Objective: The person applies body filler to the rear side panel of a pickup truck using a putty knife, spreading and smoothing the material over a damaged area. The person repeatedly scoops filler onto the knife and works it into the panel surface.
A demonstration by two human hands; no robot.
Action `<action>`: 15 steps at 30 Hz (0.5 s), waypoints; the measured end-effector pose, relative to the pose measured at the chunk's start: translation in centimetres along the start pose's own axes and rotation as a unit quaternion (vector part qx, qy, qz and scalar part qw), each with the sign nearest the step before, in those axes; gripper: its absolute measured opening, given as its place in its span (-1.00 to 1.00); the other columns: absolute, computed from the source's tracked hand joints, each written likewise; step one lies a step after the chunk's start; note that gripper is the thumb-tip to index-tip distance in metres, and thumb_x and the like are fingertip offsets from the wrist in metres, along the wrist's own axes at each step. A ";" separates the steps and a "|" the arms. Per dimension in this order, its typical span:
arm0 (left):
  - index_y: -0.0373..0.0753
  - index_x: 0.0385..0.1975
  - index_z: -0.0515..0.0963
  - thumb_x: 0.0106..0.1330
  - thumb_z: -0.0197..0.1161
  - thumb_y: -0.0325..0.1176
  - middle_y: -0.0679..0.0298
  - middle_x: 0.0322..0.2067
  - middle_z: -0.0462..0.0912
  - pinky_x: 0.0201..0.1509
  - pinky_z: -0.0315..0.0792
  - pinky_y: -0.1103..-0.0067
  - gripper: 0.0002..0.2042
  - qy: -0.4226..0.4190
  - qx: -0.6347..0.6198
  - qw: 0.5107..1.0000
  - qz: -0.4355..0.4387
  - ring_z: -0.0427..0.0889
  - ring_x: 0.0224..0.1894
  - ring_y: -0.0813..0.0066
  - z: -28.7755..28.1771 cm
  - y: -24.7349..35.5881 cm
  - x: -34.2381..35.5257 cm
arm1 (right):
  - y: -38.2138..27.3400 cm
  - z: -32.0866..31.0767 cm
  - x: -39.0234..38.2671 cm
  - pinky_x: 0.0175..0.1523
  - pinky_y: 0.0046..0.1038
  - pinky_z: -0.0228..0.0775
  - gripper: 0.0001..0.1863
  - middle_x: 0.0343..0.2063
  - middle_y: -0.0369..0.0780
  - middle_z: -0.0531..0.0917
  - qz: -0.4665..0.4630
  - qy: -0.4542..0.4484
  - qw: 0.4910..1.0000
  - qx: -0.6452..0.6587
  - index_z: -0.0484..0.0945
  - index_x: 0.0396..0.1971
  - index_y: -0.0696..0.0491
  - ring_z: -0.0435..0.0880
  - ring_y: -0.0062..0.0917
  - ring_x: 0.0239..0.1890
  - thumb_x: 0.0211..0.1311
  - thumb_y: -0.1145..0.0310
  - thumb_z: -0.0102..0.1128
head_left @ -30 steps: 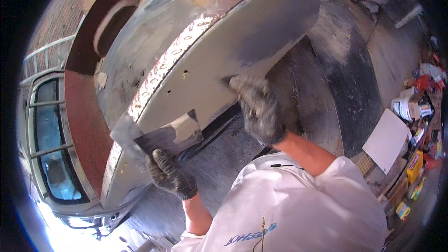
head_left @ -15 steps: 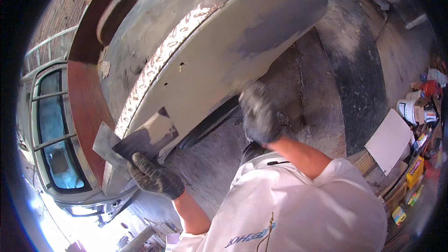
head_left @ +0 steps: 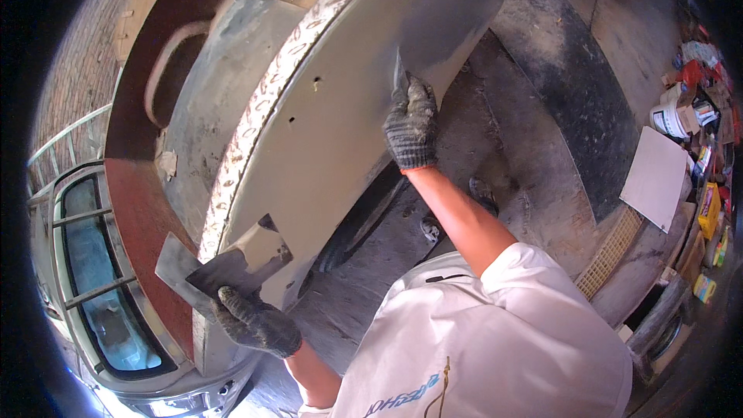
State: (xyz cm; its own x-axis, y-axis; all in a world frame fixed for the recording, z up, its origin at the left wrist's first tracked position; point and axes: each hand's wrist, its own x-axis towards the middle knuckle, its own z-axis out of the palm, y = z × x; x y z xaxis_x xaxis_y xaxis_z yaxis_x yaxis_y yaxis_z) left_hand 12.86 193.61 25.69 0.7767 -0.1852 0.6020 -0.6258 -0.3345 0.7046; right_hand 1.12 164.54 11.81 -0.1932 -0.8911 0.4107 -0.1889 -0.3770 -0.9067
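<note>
My left hand (head_left: 257,323), in a dark, worn knit glove, grips a flat dark spreader plate (head_left: 246,262) with a beige smear on it. A second, greyer flat plate (head_left: 179,265) sticks out beside it. My right hand (head_left: 412,120), in a striped grey glove, is closed around a thin-bladed putty knife (head_left: 399,73), seen nearly edge-on. Its blade lies against or just over the curved beige vehicle panel (head_left: 309,155), near a dark grey patch (head_left: 433,19). Whether the blade touches the panel I cannot tell. Two small holes show in the panel.
A bright, spotted edge strip (head_left: 255,116) runs along the panel. At left stands a vehicle with a long rear window (head_left: 104,279). A white board (head_left: 656,178), a white bucket (head_left: 669,120) and assorted boxes line the right side. A dark tyre (head_left: 360,220) shows below the panel.
My right hand has moved up and forward from the panel's lower edge onto its face, and the putty knife now shows clearly. The left hand still holds the plates, slightly lower in view.
</note>
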 end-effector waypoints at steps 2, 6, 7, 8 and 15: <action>-0.51 -0.08 0.50 0.41 0.15 -0.25 0.07 -0.23 0.59 -0.30 0.50 0.56 -0.64 -0.010 0.044 0.999 0.017 0.57 -0.28 0.38 -0.6 -1.1 0.4 | -2.3 0.7 -1.3 0.07 -0.16 0.36 -0.73 -0.17 0.04 0.55 0.025 -0.028 0.999 -0.038 0.50 -0.06 0.20 0.52 -0.05 -0.10 0.30 0.41 0.03; -0.36 0.08 0.47 0.40 0.10 -0.44 -0.02 -0.04 0.53 -0.15 0.57 0.49 -0.71 -0.051 0.043 0.998 -0.004 0.59 -0.12 0.20 -1.8 -2.6 0.9 | -6.4 1.2 -3.4 0.06 -0.15 0.37 -0.67 -0.20 0.07 0.53 0.017 -0.039 0.996 -0.082 0.48 -0.04 0.24 0.52 -0.05 -0.11 0.31 0.33 0.06; -0.32 0.11 0.46 0.39 0.09 -0.49 -0.05 0.01 0.52 -0.12 0.59 0.47 -0.69 -0.057 0.021 0.998 -0.017 0.59 -0.08 0.14 -2.1 -2.9 1.0 | -7.3 1.4 -3.9 0.05 -0.15 0.38 -0.66 -0.20 0.07 0.52 0.001 -0.029 0.995 -0.094 0.47 -0.04 0.26 0.51 -0.04 -0.11 0.30 0.34 0.08; -0.29 0.15 0.46 0.39 0.08 -0.54 -0.08 0.05 0.50 -0.08 0.61 0.45 -0.66 -0.062 -0.001 0.998 -0.029 0.59 -0.04 0.09 -2.3 -3.2 1.1 | -8.0 1.3 -4.4 0.05 -0.15 0.38 -0.64 -0.16 0.10 0.51 0.010 -0.048 0.995 -0.084 0.46 -0.03 0.28 0.50 -0.03 -0.10 0.28 0.34 0.10; -0.36 0.14 0.45 0.42 0.05 -0.48 -0.09 0.06 0.51 0.00 0.58 0.41 -0.68 -0.061 0.068 0.996 0.009 0.56 0.04 0.03 -3.0 -3.9 1.2 | -10.8 0.8 -7.2 0.05 -0.15 0.41 -0.71 -0.20 0.06 0.58 -0.122 -0.026 0.992 -0.002 0.51 -0.09 0.22 0.54 -0.04 -0.16 0.24 0.40 0.13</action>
State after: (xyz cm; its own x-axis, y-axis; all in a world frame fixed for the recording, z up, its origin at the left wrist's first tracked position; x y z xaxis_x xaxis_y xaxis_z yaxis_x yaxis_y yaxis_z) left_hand 16.03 197.49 24.78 0.7741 -0.2992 0.5579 -0.6300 -0.4515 0.6319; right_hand 5.29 174.85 18.60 -0.0917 -0.7850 0.6127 -0.2275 -0.5825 -0.7804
